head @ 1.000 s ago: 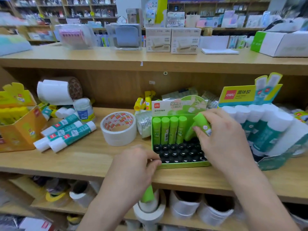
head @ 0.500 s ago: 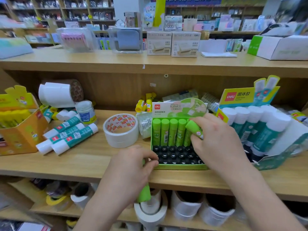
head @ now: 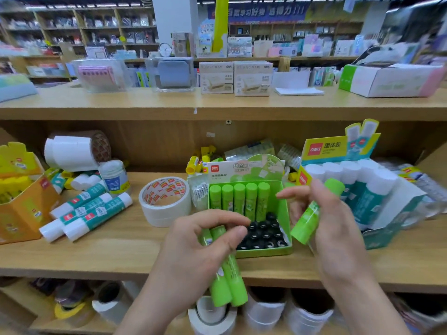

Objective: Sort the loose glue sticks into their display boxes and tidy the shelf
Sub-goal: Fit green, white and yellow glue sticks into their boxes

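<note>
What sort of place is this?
Probably a stationery shop: green glue sticks stand in a branded display box, a tape roll lies on the wooden shelf, and stocked shelves fill the background.

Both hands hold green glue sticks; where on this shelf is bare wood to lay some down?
Bare shelf lies along the front edge, between the loose teal sticks, the tape roll and the green box; another strip fronts the teal box. The back, behind roll and green box, is crowded.

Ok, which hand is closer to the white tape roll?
Left. The left hand sits just right of the white tape roll; the right hand is farther right, past the green display box.
</note>
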A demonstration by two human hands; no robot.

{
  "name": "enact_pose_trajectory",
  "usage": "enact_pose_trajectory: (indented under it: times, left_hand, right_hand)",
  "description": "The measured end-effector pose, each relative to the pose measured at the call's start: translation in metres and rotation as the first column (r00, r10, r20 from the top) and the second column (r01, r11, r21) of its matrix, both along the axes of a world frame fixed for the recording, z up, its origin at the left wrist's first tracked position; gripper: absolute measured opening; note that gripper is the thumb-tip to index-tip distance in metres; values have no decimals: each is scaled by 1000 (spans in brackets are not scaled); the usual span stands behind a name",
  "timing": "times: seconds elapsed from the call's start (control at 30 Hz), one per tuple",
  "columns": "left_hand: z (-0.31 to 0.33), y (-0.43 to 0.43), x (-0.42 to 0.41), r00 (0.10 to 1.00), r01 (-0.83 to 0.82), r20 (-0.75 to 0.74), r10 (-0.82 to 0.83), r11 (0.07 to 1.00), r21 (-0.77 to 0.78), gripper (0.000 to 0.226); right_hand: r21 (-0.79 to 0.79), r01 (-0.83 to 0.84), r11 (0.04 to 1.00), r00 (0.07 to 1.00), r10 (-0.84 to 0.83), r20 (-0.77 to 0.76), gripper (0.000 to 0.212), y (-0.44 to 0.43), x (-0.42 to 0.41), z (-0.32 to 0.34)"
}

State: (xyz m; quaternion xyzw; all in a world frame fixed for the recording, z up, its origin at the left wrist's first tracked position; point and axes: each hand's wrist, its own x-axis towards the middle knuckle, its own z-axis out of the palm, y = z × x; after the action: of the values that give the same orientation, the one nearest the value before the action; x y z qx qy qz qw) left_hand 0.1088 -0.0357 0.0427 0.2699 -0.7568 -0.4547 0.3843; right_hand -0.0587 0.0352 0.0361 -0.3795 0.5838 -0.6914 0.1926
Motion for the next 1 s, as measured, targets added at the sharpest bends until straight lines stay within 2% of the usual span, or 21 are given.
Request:
enact_pose_trajectory:
  times: [0.07,0.13,0.23,0.37,0.47,0.6,0.73,0.9,0.97,1.0]
  left_hand:
    - [1,5,-7,995,101,-21,-100,993,55,14]
    - [-1,9,-15,982,187,-31,-185,978,94,18]
    - [-4,13,-23,969,248,-46,-244,962,115,21]
    - [-5,14,-29,978,204,-82,-193,965,164,17]
    - [-4,14,-30,974,216,-108,-198,956,200,20]
    - [-7,13,-32,982,174,-109,-154,963,206,23]
    - [-6,15,-35,993,93,-87,-80,983,156,17]
    - [-11,10,-38,999,10,-46,-2,986,164,7]
    - [-15,6,-36,998,-55,16,54,994,90,16]
    - [-16,4,-36,995,-93,47,92,995,24,19]
  right_hand:
    - [7,-94,996,986,92,143,51,3,1,3]
    - [-47,-188,981,944,193,266,44,4,3,2]
    - [-106,-260,960,930,278,239,39,5,3,0]
    - [-174,-361,916,897,392,205,40,5,-3,0]
    - [-180,-380,907,888,412,202,41,4,-6,-2]
    - [-91,-282,955,953,290,90,39,8,-8,1]
    - [-162,-104,981,992,113,49,37,11,-15,11]
    - [-147,-65,987,995,54,-78,24,13,-22,14]
    - [-138,37,990,962,-72,-262,23,13,-28,15]
    - [-128,92,987,910,-136,-392,26,12,-31,17]
